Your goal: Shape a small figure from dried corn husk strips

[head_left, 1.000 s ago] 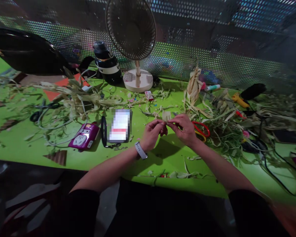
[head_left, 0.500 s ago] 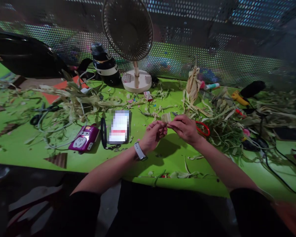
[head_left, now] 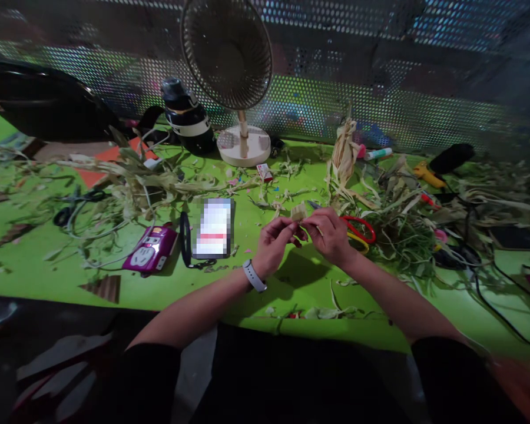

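Note:
Between my fingertips is a small pale strip of dried corn husk (head_left: 298, 212), raised a little above the green table. My left hand (head_left: 274, 244), a watch with a light band on its wrist, pinches the lower left of the strip. The fingers of my right hand (head_left: 329, 234) are closed on its right side, close to the left fingertips. Scissors (head_left: 364, 228) with red and yellow handles lie beneath and beside my right hand, which hides their middle. A corn husk figure or bundle (head_left: 344, 154) stands upright behind.
A phone (head_left: 214, 229) and a purple power socket (head_left: 151, 250) lie to the left. Behind stand a fan (head_left: 242, 144) and a dark bottle (head_left: 188, 121). Husk scraps litter the green table (head_left: 256, 303). A yellow glue gun (head_left: 428, 175) and cables are at the right.
Both hands have turned slightly, and the husk strip has tilted and shows less of its face. My right hand has shifted a little, uncovering more of the scissors' red and yellow handles.

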Action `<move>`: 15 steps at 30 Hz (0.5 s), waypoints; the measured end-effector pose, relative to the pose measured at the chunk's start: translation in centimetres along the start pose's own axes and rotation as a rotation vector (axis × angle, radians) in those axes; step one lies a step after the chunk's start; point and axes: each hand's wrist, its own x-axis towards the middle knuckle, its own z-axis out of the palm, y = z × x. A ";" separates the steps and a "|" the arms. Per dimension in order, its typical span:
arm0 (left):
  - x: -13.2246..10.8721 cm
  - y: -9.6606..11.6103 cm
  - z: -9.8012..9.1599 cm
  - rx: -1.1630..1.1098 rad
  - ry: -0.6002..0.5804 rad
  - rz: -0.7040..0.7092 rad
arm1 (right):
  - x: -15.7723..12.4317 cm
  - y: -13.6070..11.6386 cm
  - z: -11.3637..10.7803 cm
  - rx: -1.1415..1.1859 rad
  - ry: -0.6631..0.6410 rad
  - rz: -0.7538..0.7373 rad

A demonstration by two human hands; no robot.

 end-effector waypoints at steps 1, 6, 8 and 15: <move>0.0 -0.1 -0.1 0.024 -0.014 0.032 | 0.1 -0.2 0.0 0.047 -0.002 0.058; 0.0 0.0 -0.2 0.148 -0.073 0.115 | 0.4 -0.8 0.1 0.262 -0.032 0.370; 0.1 0.1 -0.2 0.179 -0.073 0.133 | 0.4 -0.8 0.1 0.350 -0.022 0.524; 0.6 0.1 -0.4 0.156 -0.030 0.137 | 0.6 -0.8 0.1 0.692 -0.170 0.794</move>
